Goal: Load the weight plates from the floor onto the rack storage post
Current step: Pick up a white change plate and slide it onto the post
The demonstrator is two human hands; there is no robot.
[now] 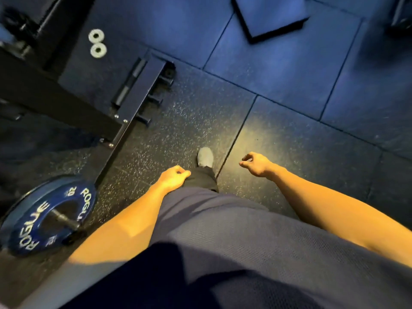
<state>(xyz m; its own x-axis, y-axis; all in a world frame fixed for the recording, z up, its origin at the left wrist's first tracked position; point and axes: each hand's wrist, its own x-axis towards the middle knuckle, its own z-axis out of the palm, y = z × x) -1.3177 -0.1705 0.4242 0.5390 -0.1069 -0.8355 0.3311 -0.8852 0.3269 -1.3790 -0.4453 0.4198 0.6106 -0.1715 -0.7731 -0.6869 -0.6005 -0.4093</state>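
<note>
From the head camera we look straight down at a gym floor of dark rubber tiles (pixel 178 121), speckled with pale flecks and split by thin seams. The tiles far ahead of our hands are washed in blue light, while a warm pool of light falls on the floor just beyond our right hand.

Our left hand (pixel 172 177) hangs beside our thigh with the fingers loosely curled and nothing in them. Our right hand (pixel 256 163) is held out slightly, its fingers also curled in a loose, empty half-fist. Between the two hands, a little ahead, a grey shoe (pixel 205 156) shows below a dark trouser leg. Dark mesh clothing fills the bottom of the view.

The one weight plate (pixel 48 216) we can see sits well to the left of our left hand and nearer to our body. It is blue with white "ROGUE" lettering, and a dark storage post (pixel 64 218) passes through its centre hole. It is apart from both hands.

A black steel rack frame (pixel 55 101) runs from the far left toward the floor ahead of our left hand. A bolted upright carries several short black pegs (pixel 153 99) that stick out to the side. Beyond the frame, two small silver rings (pixel 97 43) lie touching each other on a dark surface; blur hides what they are. Far ahead of our right hand, a dark blue pad (pixel 267 16) lies on the floor.
</note>
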